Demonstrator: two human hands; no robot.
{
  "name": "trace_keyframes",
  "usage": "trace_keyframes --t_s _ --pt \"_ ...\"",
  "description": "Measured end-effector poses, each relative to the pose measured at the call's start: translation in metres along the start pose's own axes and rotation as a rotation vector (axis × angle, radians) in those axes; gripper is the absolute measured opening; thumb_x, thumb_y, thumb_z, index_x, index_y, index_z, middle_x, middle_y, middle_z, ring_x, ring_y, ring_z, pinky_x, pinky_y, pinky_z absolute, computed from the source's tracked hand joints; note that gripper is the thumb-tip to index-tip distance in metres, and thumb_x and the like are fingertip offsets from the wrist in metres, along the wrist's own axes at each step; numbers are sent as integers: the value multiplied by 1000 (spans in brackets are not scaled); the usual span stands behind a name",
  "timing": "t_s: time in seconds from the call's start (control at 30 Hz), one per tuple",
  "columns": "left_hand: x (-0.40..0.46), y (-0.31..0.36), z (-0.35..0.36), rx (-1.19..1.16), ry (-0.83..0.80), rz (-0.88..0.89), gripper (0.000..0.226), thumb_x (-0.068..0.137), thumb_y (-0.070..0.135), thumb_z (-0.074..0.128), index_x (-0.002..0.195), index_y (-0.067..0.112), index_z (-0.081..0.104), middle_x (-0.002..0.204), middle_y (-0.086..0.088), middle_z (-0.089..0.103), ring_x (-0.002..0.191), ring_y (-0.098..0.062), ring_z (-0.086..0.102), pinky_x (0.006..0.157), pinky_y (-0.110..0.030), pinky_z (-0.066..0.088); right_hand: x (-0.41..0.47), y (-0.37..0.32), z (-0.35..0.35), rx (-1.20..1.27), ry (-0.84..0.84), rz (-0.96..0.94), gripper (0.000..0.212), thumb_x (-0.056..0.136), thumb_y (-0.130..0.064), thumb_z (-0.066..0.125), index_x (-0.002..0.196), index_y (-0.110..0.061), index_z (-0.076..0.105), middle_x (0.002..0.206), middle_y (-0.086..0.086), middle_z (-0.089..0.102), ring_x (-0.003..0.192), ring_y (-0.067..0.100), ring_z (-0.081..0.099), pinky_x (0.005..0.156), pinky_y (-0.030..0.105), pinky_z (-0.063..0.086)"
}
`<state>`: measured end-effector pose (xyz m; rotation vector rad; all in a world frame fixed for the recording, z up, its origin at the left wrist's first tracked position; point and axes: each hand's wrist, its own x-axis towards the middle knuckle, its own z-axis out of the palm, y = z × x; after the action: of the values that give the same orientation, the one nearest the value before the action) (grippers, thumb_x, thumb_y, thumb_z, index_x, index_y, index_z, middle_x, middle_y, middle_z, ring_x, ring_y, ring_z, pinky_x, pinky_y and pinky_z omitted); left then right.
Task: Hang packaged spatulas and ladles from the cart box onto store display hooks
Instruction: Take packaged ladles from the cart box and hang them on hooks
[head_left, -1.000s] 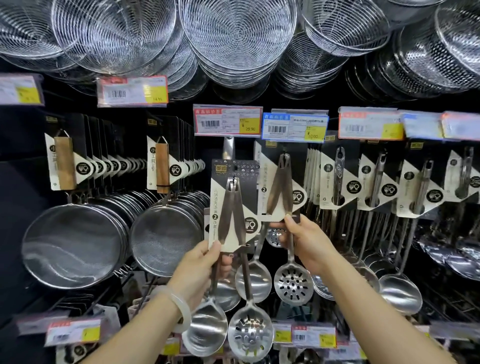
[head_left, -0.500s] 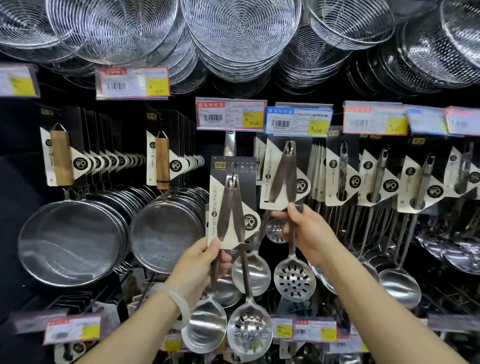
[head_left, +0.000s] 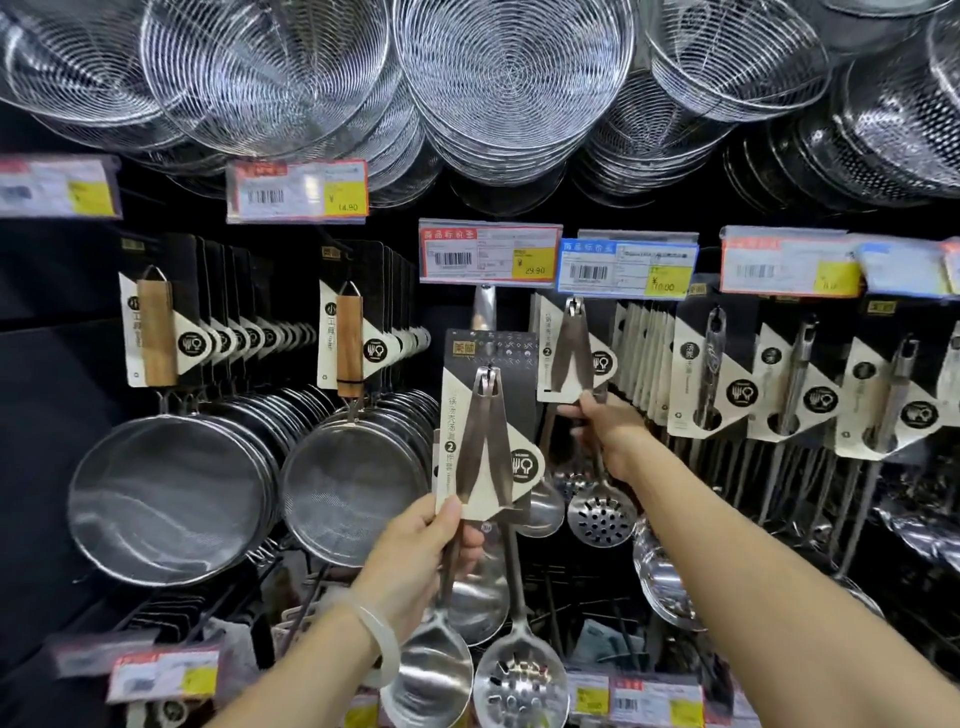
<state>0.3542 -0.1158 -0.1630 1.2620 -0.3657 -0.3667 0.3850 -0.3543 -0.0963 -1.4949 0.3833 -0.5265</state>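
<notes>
Steel dominates the display wall: wire skimmers crowd the twelve o'clock edge, mesh strainers with wooden handles fill nine o'clock, and carded single ladles run off toward three o'clock. At centre hang the task's things, two carded sets, each a ladle and a slotted spoon strapped to a stiff printed card. The nearer two-piece set stands upright, its long axis vertical, hang-hole end at twelve o'clock and bowls at six; the left hand pinches it at the card's lower corner, thumb on the face, fingers curled round the handles behind. The farther two-piece set also runs vertical, its top just under the blue price tag, whether on a hook I cannot tell; the right hand grips its card's bottom edge and the handles below. Judging by the metal, each set is bottom-heavy and rigid, with slick polished bowls that would swing and clatter, while the card is light and could crease or tear at its hole. The sound hold is likely low on the card with the handles trapped behind, leaving the hole free to meet a hook. A pale bangle circles the left wrist.
</notes>
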Motion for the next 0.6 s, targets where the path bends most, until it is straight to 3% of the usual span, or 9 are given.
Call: trace_keyframes --t_s 0.13,0.23,0.3,0.33,0.37,0.4,0.5,0.6 --pt "-2 -2 4 1 9 1 21 95 20 44 96 4 59 63 -3 61 62 -15 57 69 -29 50 23 8 5 42 25 -15 34 97 -23 45 125 -5 48 90 4 64 66 16 55 66 26 47" --pt "-4 -5 6 -2 21 -13 20 94 20 45 95 5 59 62 -3 61 61 -15 57 67 -29 48 27 23 10 -86 215 -14 44 92 -28 54 129 -6 47 121 14 59 107 31 57 94 40 47" --pt "-4 -6 8 5 20 -17 20 95 20 45 92 6 59 62 -3 61 60 -14 57 65 -28 48 8 35 14 -175 323 -64 50 90 -29 56 132 -5 43 125 14 55 114 33 54 97 31 47" --pt "-3 -6 10 10 20 -17 20 95 20 45 91 6 59 63 -3 61 60 -14 57 65 -28 48 -7 38 14 -148 328 -113 47 91 -30 57 128 -5 44 119 13 56 108 30 57 88 18 49" --pt "-2 -5 12 11 21 -17 20 95 20 45 92 6 59 63 -3 61 60 -14 57 65 -28 48 -26 41 11 -50 265 -151 41 91 -33 56 122 -7 48 110 9 59 98 25 62 72 6 48" --pt "-1 -5 15 8 21 -16 21 95 20 45 93 5 59 62 -3 61 59 -14 57 64 -28 49 -46 43 8 79 138 -162 38 90 -39 55 115 -11 51 104 7 63 87 19 66 62 4 48" --pt "2 -3 31 2 7 -20 21 95 21 46 96 6 61 59 -1 63 53 -11 59 55 -23 51 -94 45 -8 165 -285 -190 47 77 -56 54 115 -28 52 94 1 72 81 15 71 63 28 57" --pt "5 -2 54 48 -11 4 23 95 23 46 100 6 61 60 0 64 53 -10 59 58 -25 49 -116 35 -23 -20 -233 -333 25 84 -26 63 108 -22 57 88 7 72 83 21 71 62 38 59"
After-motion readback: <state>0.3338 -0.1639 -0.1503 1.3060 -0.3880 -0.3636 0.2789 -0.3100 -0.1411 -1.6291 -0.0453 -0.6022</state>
